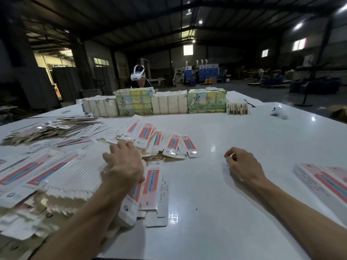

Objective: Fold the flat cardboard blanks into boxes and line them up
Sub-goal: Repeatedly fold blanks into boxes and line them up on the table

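Observation:
Flat cardboard blanks [150,188], white with a red and blue stripe, lie fanned out over the left half of the white table [234,184]. My left hand [124,164] lies palm down on this heap, its fingers curled over the blanks near the middle. More blanks [169,143] spread in a fan just beyond it. My right hand [242,166] hovers low over bare table to the right, fingers loosely curled and holding nothing. Folded boxes [323,182] lie side by side at the right edge.
Wrapped bundles of stock [169,102] stand in a row along the far side of the table, and a person with a white headset [138,75] stands behind them. A white controller [278,112] lies at the far right. Another loose pile [48,128] sits at the far left.

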Motion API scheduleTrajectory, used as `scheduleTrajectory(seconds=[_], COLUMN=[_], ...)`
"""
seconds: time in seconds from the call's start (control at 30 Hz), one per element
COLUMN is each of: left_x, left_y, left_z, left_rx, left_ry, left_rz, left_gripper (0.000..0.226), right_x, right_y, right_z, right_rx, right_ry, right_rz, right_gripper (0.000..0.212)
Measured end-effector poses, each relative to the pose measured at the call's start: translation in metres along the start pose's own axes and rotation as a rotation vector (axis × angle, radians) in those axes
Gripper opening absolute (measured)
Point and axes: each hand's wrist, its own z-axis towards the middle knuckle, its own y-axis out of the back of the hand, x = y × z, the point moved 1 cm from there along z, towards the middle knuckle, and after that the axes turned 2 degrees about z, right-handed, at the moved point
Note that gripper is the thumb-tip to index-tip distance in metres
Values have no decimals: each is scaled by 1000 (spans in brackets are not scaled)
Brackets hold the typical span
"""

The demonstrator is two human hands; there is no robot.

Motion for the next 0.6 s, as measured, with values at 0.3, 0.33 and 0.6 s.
scheduleTrajectory(seconds=[0.3, 0.33, 0.6], left_x=[4, 4, 10], left_y=[8, 10, 67], left_z=[-1, -1, -4], left_rx=[-137, -153, -113], left_ry=[-30, -43, -394], left_rz=[12, -15, -738], left_gripper=[85, 76, 20], right_x=[0, 0, 3], right_y=[4, 4, 0], right_z=[-1, -1, -2], right_rx=[-55, -55, -48], right_ry=[20, 25, 95], right_rz=[145, 151, 259], right_gripper=[19, 19, 19])
